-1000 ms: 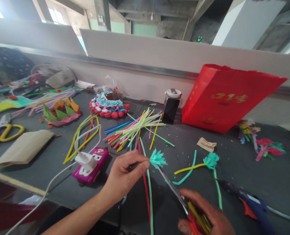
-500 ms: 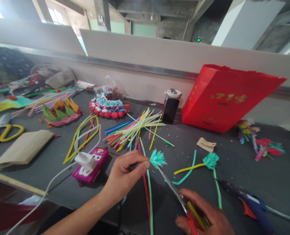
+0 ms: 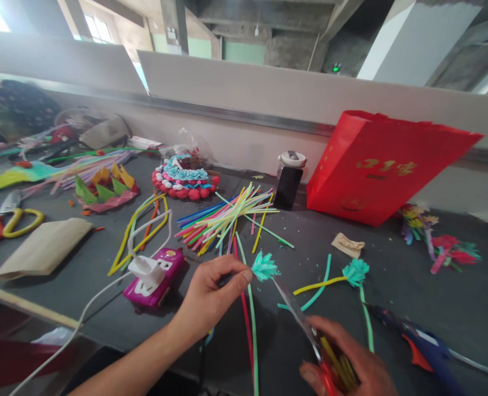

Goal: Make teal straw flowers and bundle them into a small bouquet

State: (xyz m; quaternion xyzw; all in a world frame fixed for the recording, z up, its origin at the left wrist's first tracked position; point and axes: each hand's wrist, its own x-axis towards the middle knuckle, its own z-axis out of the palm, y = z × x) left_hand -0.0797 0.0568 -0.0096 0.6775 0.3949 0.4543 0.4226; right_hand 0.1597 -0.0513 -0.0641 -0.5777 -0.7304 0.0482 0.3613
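Between the thumb and forefinger of my left hand [image 3: 223, 286] is the base of a teal paper flower [image 3: 266, 267], its fringed petals spread to the right. My right hand [image 3: 351, 357] is wrapped round the handles of a pair of scissors [image 3: 299, 316]. The blade tips point up and left, just below and right of the petals. A second teal flower [image 3: 356, 273] lies on the table with a yellow strip and a green stem. Long green [image 3: 252, 330] and red [image 3: 246, 316] strips run under my left fingertips. How far the blades are apart is hard to see.
A purple power strip [image 3: 171, 258] with a white plug stands left, its cable crossing the table. Behind lies a pile of coloured sticks [image 3: 231, 217]. A glue gun [image 3: 417, 335] is at right. Further back are a phone [image 3: 288, 188], a red bag [image 3: 388, 170] and a beaded ornament [image 3: 186, 179].
My right hand and the scissors have shifted slightly right and down, so the tips sit a little further from the petals. My left hand still holds the teal flower in nearly the same place.
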